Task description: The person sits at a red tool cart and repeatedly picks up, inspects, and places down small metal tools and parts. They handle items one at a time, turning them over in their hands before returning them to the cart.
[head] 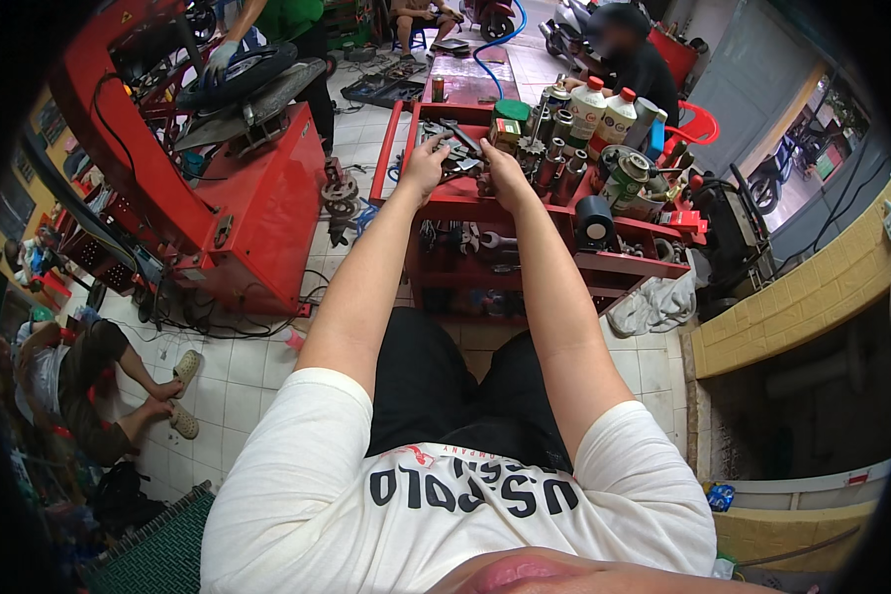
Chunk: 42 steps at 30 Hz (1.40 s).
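Observation:
Both my hands reach into the top tray of a red metal tool cart (460,194). My left hand (425,169) is at the tray's left side, thumb and fingers over a pile of small metal parts (460,160). My right hand (502,177) is across from it, fingertips at the near end of a flat grey metal piece (466,138). Whether either hand grips something is too small to tell. Just beyond my right hand stand a small box (505,135) and a green-lidded container (511,111). Metal sockets (547,172) stand upright to its right.
White bottles with red caps (585,111) and a spray can (627,185) crowd the cart's right side. Wrenches (499,239) lie on its lower shelf. A red tyre changer (267,215) holding a tyre (237,74) stands left, with a gloved hand (221,62) on it. Other people sit nearby.

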Motion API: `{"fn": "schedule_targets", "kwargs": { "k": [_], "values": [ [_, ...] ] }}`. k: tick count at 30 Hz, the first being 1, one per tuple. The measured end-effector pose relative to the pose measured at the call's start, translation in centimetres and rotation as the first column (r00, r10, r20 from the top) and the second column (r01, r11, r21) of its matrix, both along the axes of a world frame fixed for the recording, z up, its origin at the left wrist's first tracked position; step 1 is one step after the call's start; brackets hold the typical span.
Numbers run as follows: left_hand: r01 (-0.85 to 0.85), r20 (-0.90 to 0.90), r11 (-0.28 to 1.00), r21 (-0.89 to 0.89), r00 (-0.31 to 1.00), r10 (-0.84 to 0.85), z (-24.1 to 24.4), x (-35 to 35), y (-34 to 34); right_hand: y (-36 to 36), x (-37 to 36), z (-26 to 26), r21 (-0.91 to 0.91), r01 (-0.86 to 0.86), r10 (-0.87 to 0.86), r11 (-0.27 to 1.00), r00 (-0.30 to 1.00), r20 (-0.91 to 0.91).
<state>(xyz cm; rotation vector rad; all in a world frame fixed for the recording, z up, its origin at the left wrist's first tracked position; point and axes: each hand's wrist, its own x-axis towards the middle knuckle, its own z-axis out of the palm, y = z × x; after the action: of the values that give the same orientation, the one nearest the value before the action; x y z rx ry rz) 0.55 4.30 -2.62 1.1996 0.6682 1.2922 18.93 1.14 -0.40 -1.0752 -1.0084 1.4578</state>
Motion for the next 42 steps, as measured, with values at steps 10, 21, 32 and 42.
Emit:
{"fn": "schedule_targets", "kwargs": {
  "k": [10, 21, 32, 42],
  "values": [
    [-0.137, 0.024, 0.991, 0.005, 0.99, 0.137, -0.2, 0.2, 0.4, 0.4, 0.5, -1.2, 0.207, 0.018, -0.041, 0.978, 0.994, 0.106],
    [-0.152, 0.02, 0.986, 0.073, 0.988, 0.151, -0.4, 0.7, 0.8, 0.8, 0.8, -1.2, 0.157, 0.058, -0.075, 0.986, 0.992, 0.104],
    [-0.15, -0.045, 0.983, 0.104, 0.987, 0.155, -1.1, 0.4, 1.4, 0.7, 0.5, -0.8, 0.059, 0.116, -0.12, 0.991, 0.991, 0.066],
    [-0.137, -0.035, 0.986, 0.094, 0.989, 0.141, -1.0, -0.2, 1.2, 0.2, 0.0, -0.3, 0.051, 0.082, -0.084, 0.995, 0.995, 0.049]
  ]
}}
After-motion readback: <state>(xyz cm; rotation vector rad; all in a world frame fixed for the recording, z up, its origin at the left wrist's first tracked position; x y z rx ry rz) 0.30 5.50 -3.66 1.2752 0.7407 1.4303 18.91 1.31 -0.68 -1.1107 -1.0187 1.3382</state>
